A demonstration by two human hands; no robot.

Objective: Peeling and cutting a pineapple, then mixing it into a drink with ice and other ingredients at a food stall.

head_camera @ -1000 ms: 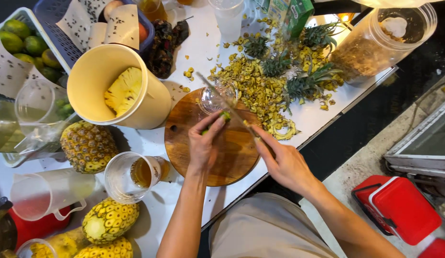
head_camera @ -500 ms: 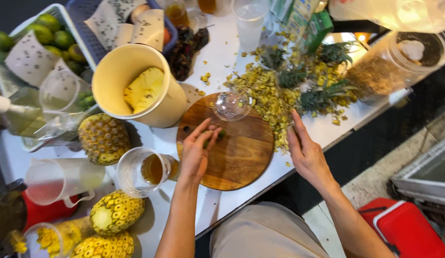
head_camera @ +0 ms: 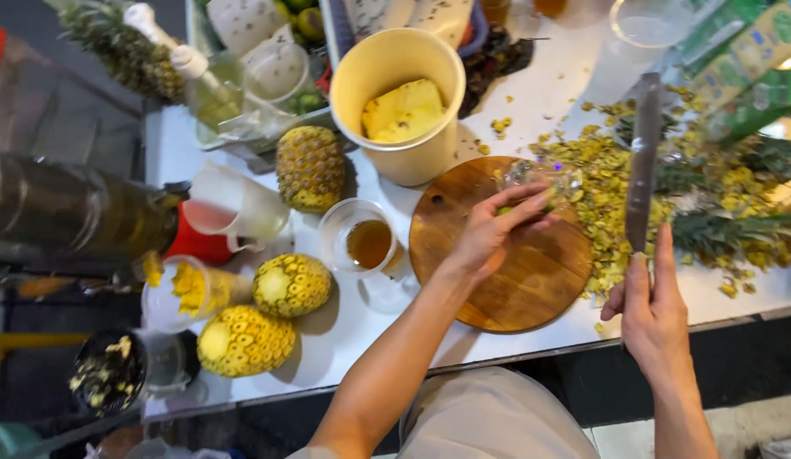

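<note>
1. The left hand [head_camera: 489, 238] pinches a small green piece of fruit [head_camera: 507, 209] on the round wooden cutting board [head_camera: 506, 280], fingers curled onto it beside a clear cup [head_camera: 544, 177]; it looks wet, soft and slippery, best held by its sides.
2. The right hand [head_camera: 654, 310] is clenched on the handle of a long knife [head_camera: 643, 161], blade raised upright over the peel scraps [head_camera: 608, 195]; stiff and sharp, one for the handle only.
3. A cream bucket [head_camera: 399, 102] holds peeled pineapple chunks; a small plastic cup [head_camera: 361, 242] holds amber liquid; a white jug [head_camera: 234, 204] stands beside whole pineapples [head_camera: 310, 166].
</note>
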